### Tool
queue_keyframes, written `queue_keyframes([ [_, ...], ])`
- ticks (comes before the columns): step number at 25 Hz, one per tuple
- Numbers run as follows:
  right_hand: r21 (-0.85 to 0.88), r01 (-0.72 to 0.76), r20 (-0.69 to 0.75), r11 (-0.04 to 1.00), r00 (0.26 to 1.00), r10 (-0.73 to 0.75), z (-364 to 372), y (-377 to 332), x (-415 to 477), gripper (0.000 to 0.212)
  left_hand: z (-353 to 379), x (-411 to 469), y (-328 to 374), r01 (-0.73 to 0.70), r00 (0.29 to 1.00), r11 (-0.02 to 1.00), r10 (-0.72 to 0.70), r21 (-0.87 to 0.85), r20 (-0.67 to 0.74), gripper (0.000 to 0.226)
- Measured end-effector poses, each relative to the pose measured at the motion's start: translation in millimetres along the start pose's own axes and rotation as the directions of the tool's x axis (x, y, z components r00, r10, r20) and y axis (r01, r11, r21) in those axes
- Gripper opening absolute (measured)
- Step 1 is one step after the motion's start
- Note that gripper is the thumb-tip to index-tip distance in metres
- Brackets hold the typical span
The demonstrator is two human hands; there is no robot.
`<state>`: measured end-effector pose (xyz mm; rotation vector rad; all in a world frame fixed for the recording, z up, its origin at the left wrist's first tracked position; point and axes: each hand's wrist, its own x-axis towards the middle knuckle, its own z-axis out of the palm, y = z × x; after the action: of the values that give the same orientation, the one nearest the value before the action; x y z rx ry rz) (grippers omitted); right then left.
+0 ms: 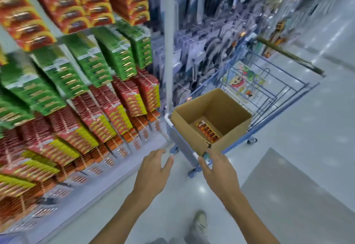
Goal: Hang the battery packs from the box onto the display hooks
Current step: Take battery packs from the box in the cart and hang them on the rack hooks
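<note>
Both hands are reaching forward at the lower centre of the frame, and neither is holding anything. The left hand (153, 168) is hovering in open air with its fingers loosely spread. The right hand (217, 168) is sitting at the near corner of the blue cart (269, 97), fingers relaxed and apart; whether it is touching the rim, I cannot tell.

The cardboard box (192, 132) is riding on the cart at centre right, and one red battery pack (208, 131) is lying flat deep on its floor.

The hanging display (76, 89) is filling the left half of the frame with red and green packs, blurred, so the hooks themselves are not showing.

The dangers are looking plain. The cart is standing on wheels, so a push against it could be sending it rolling off. The pack is lying low, so a deep reach could be dragging the box over. And those rows are crowded: a careless thread could be knocking neighbours to the floor.
</note>
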<state>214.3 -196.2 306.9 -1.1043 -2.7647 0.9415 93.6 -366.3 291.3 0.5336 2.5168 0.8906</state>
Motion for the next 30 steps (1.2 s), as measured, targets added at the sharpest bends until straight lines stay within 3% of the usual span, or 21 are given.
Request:
queue_keyframes([
  [11,-0.007,-0.091,0.041,0.996,0.995,0.091,-59,116,117,0.039,103,89,120,0.007,0.987,0.996,-0.021,0.090,0.157,0.046],
  [22,-0.107,-0.147,0.123,0.983,0.979,0.160,-54,127,262,0.036,142,244,133,0.050,0.954,0.993,-0.080,0.110,0.288,0.048],
  [30,-0.218,-0.104,0.347,0.970,0.921,0.176,-22,158,377,0.041,196,313,115,0.225,0.908,0.926,-0.312,0.304,0.278,0.050],
])
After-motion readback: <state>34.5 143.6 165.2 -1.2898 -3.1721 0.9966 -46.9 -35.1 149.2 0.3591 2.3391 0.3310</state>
